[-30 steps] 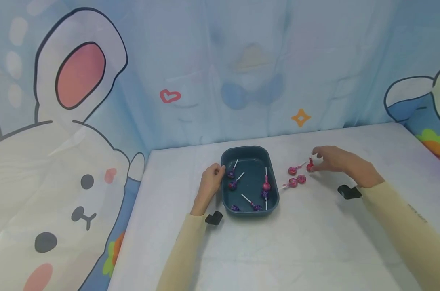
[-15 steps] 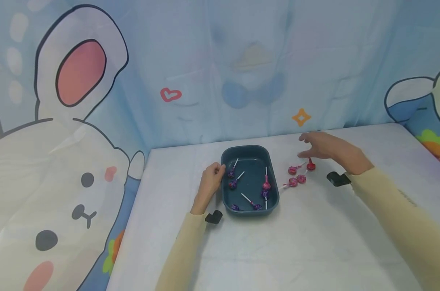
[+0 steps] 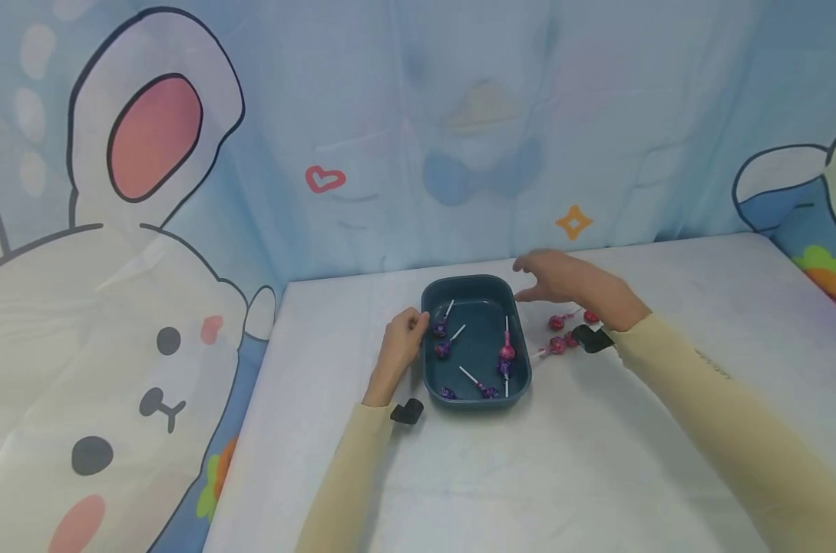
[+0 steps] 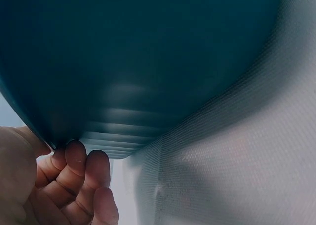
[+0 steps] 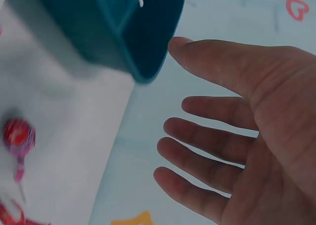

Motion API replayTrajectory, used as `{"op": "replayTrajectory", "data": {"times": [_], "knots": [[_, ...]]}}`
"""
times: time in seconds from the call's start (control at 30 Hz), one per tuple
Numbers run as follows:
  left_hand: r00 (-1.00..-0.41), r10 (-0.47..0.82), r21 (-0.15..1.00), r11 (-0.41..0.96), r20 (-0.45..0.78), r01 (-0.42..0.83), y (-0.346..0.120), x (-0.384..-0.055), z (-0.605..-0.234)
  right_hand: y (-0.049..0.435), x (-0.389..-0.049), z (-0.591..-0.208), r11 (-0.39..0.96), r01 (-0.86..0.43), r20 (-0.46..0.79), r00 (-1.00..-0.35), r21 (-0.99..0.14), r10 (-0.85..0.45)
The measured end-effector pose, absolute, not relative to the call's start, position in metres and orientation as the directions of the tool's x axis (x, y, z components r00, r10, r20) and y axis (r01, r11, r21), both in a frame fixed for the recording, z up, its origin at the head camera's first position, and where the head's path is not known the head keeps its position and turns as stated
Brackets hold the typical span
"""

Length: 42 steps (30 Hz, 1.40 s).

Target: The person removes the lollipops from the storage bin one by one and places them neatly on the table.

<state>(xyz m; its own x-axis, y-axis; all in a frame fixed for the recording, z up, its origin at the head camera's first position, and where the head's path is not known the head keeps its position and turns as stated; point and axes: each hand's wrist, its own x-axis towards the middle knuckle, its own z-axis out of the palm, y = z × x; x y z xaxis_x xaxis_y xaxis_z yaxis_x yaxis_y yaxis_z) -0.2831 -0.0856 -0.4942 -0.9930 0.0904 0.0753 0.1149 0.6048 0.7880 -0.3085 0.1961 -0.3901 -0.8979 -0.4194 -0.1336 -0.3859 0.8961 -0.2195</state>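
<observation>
A dark teal plastic bin (image 3: 474, 307) stands on the white cloth, holding several lollipops, mostly purple-wrapped like this one (image 3: 442, 350), plus a pink lollipop (image 3: 507, 352) at its right side. My left hand (image 3: 398, 349) pinches the bin's left rim; in the left wrist view its fingers (image 4: 96, 168) curl against the outer wall. At the bin's far right corner is my right hand (image 3: 573, 280), holding nothing, fingers spread. In the right wrist view the thumb (image 5: 207, 57) is right at the rim, and the other fingers (image 5: 207, 138) stretch out loosely.
Several pink and red lollipops (image 3: 557, 346) lie on the white cloth (image 3: 528, 476) right of the bin, partly hidden behind the right wrist's black camera (image 3: 593, 339). A blue cartoon curtain (image 3: 376, 115) rises behind the table's far edge.
My right hand has let go of a red lollipop beside the others, lifted, and moved left to the bin's far right corner. The left hand stays at the rim.
</observation>
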Motion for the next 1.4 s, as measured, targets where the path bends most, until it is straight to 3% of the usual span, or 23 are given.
{"op": "replayTrajectory", "data": {"times": [0.4, 0.77, 1.03, 1.4], "knots": [[-0.993, 0.084, 0.778, 0.618, 0.077, 0.113, -0.084, -0.283, -0.496, 0.126, -0.291, -0.405, 0.832, -0.524, -0.188, -0.812, -0.184, -0.553], [-0.984, 0.113, 0.785, 0.593, 0.137, 0.177, -0.084, -0.285, -0.495, 0.101, -0.274, -0.427, 0.796, -0.592, -0.247, -0.758, -0.125, -0.603], [-0.985, 0.106, 0.78, 0.601, 0.137, 0.173, -0.085, -0.285, -0.494, 0.095, -0.258, -0.429, 0.825, -0.551, -0.405, -0.73, -0.128, -0.551], [-0.987, 0.095, 0.778, 0.608, 0.128, 0.16, -0.085, -0.285, -0.495, 0.097, -0.246, -0.434, 0.836, -0.531, -0.469, -0.709, -0.137, -0.527]]}}
